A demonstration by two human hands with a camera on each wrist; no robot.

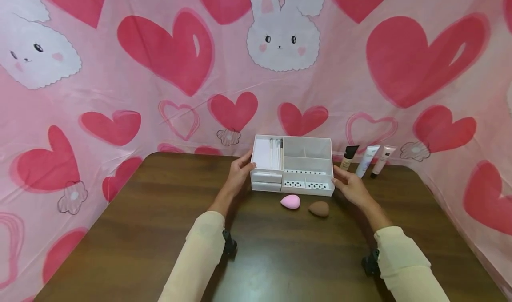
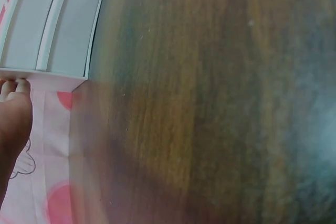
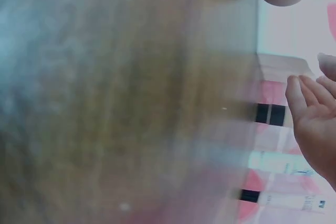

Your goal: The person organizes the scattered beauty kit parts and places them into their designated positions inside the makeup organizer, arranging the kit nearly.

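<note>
A white makeup organizer (image 1: pixel 306 163) stands near the back of the table, with sections, dotted dividers and two drawers (image 1: pixel 266 180) at its left front. Several slim brushes (image 1: pixel 276 153) lie in its left section. My left hand (image 1: pixel 239 175) holds the organizer's left side, thumb over the rim; in the left wrist view, fingertips (image 2: pixel 20 85) meet its wall. On the other side, the fairly straight fingers of my right hand (image 1: pixel 352 187) rest at the right wall. In front of the organizer lie a pink makeup sponge (image 1: pixel 291 202) and a brown makeup sponge (image 1: pixel 319 209).
Right of the organizer stand a black-capped beige tube (image 1: pixel 349 158), a pale blue-white tube (image 1: pixel 367 161) and a pink tube (image 1: pixel 382 161). The wooden table (image 1: pixel 160 231) backs onto a pink cloth (image 1: pixel 224 70) with hearts and rabbits.
</note>
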